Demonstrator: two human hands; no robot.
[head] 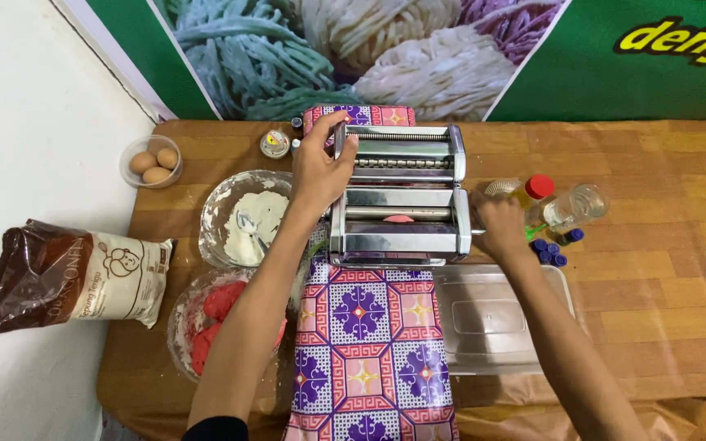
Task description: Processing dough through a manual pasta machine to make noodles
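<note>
On the wooden table (655,269), left hand (320,167) grasps the pasta machine (399,196); right hand's (502,229) grip clenches its crank.

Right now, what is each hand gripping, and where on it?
The left hand grips the top left end of the steel pasta machine. The right hand is closed at the machine's right side, where a crank would sit; the handle itself is hidden.

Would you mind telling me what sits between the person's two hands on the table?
In the head view, the metal pasta machine sits between them: the left hand rests on its left end and the right hand is at its right side.
</note>
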